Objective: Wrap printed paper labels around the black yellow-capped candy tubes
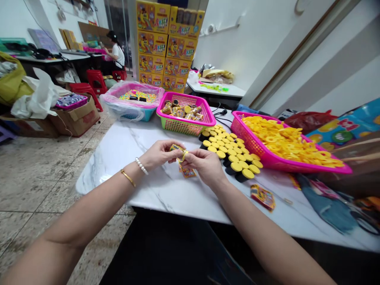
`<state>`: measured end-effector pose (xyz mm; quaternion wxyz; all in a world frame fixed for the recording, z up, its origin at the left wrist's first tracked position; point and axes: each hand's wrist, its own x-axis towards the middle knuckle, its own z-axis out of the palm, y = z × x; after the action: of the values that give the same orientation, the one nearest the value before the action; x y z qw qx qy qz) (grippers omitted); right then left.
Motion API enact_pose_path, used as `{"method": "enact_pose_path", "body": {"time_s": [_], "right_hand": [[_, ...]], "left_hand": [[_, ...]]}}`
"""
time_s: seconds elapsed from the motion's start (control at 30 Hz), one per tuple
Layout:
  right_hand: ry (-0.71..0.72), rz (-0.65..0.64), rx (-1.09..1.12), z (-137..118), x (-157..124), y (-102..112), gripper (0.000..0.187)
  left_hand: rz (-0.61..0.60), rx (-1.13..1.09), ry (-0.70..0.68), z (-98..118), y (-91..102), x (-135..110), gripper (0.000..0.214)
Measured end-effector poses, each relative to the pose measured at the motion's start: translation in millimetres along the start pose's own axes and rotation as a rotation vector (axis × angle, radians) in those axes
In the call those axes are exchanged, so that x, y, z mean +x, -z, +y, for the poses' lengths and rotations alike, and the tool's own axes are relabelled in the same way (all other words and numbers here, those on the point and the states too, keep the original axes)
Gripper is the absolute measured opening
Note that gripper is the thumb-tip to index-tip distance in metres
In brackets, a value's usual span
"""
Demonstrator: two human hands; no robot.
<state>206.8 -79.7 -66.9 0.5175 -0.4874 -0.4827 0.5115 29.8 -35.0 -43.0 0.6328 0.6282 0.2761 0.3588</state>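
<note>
My left hand (162,153) and my right hand (206,163) meet over the white marbled table (148,186). Between their fingertips they pinch a small printed yellow wrapper (177,148); both hands are closed on it, and the fingers hide part of it. Just below, another printed wrapper piece (187,171) lies on the tabletop. To the right of my right hand stand several small black cups with yellow lids (227,144), packed in rows. A stack of printed wrappers (263,196) lies flat beyond my right forearm.
A pink-and-green basket (178,126) holds wrapped cups. Right of it, a pink basket (252,144) is heaped with yellow plastic pieces (285,138). A plastic-lined tub (145,114) contains colourful beads. Printed cartons (166,43) are stacked behind; a person (117,55) sits at the far left.
</note>
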Motion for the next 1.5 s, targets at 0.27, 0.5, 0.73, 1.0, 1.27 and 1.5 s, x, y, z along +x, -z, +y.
{"method": "enact_pose_path", "body": {"time_s": [0.27,0.5,0.73,1.0,1.27,1.5], "right_hand": [[0.018,-0.085,0.065,-3,3,0,0.045],[0.317,0.048,-0.243,2,-2,-4,0.038],[0.027,0.058,-0.017,0,0,0,0.03],[-0.422,-0.078,0.408,-6,6,2,0.003],[-0.286,-0.191,0.21,-14,4,10,0.03],[0.101,-0.124,0.062,-5,0,3,0.034]], "left_hand": [[0.086,-0.067,0.261,-15,-2.8,2,0.046],[0.022,-0.213,0.324,-11,4.9,2,0.049],[0.025,0.096,-0.015,-17,1.5,3,0.027],[-0.034,0.294,-0.239,-26,3.9,3,0.02],[-0.023,0.022,0.052,-23,2.1,5,0.042],[-0.058,-0.263,0.3,-19,1.5,3,0.049]]}}
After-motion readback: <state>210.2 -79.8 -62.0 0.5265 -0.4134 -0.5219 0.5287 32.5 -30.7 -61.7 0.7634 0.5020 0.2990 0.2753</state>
